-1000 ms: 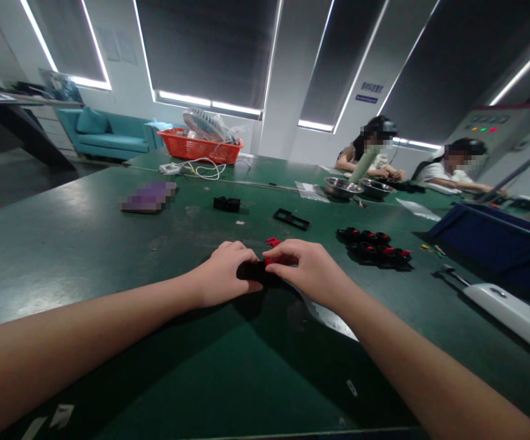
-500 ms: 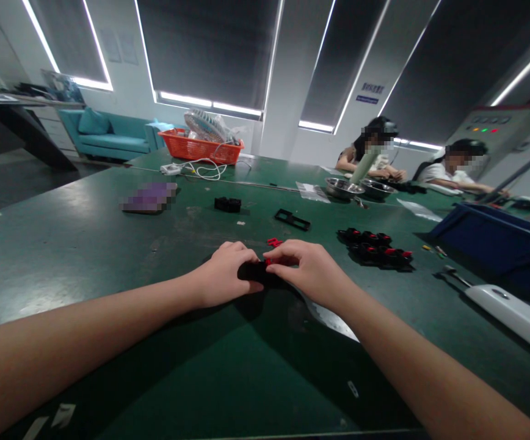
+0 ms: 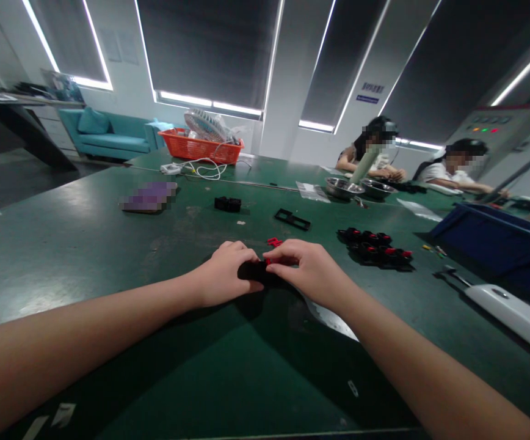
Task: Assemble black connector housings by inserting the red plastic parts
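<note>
Near the middle of the green table, my left hand [image 3: 226,275] grips a black plastic part [image 3: 252,271] between thumb and fingers. My right hand [image 3: 308,266] pinches a small red plastic piece [image 3: 268,261] against the right end of that black part. How the two fit together is hidden by my fingers. Just beyond my fingertips lie loose red pieces [image 3: 274,242]. To the right sit several black assemblies with red inserts [image 3: 379,250]. A black frame [image 3: 292,219] with rectangular openings and a black block [image 3: 227,204] lie farther back.
A white electric screwdriver [image 3: 512,311] lies at right, beside a blue bin [image 3: 503,244]. A purple item [image 3: 150,197] rests at left. Behind are an orange basket [image 3: 201,148], a white cable [image 3: 210,168] and metal bowls [image 3: 344,188]. Two people sit at the far right.
</note>
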Tool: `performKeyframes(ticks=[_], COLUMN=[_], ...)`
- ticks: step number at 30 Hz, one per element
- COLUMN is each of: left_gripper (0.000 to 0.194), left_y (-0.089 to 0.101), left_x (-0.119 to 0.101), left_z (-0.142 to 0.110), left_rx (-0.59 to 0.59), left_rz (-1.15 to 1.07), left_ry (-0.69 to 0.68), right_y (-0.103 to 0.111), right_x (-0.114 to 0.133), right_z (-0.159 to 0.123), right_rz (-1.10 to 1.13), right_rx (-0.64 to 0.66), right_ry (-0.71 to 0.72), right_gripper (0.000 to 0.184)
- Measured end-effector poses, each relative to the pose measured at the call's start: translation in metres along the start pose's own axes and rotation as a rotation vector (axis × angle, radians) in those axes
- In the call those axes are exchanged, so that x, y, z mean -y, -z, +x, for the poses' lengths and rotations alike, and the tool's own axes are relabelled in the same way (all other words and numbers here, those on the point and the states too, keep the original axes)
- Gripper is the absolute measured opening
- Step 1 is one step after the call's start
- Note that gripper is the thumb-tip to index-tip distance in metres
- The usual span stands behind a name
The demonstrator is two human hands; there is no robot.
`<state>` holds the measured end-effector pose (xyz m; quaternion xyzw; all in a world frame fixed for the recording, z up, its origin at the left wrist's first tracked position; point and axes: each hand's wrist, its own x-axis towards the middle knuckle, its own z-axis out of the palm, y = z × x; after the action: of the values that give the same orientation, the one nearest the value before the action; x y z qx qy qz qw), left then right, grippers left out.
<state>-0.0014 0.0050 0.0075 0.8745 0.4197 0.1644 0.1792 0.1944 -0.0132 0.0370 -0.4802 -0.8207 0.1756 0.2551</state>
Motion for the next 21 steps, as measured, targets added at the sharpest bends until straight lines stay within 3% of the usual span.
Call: performKeyframes(ticks=[21], left_gripper=[0.027], left_y=[0.0000], left_x=[0.0009], left_z=[-0.0007], left_rx=[-0.001], left_rz=[0.005], left_ry=[-0.014], right_y=[0.0001], right_x=[-0.0005], right_z=[-0.0004], right_rz=[-0.007], right_rx=[0.004], right_ry=[0.010], right_gripper=[0.014])
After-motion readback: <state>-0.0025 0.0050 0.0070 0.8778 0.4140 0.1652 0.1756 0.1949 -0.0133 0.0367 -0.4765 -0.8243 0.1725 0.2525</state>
